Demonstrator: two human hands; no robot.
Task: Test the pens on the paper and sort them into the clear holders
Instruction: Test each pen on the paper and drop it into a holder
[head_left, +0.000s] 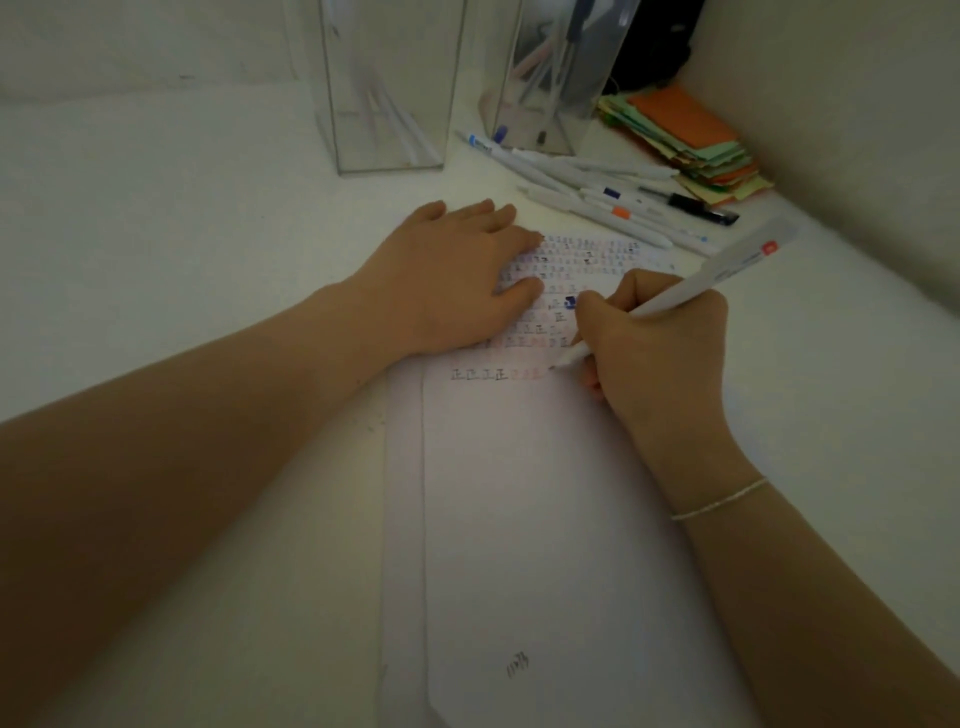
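Head cam: right hand (657, 353) pinches a white pen (691, 291), tip on the paper (545, 493), barrel slanting up-right. Left hand (457, 275) lies flat pinning the sheet. Clear holders (389, 104) stand beyond it, so I'd guess the left's nearer.

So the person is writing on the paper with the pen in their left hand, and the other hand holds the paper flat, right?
Not quite. The head view shows the pen gripped in the right hand, its tip on the paper. The left hand is the one lying flat on the paper.
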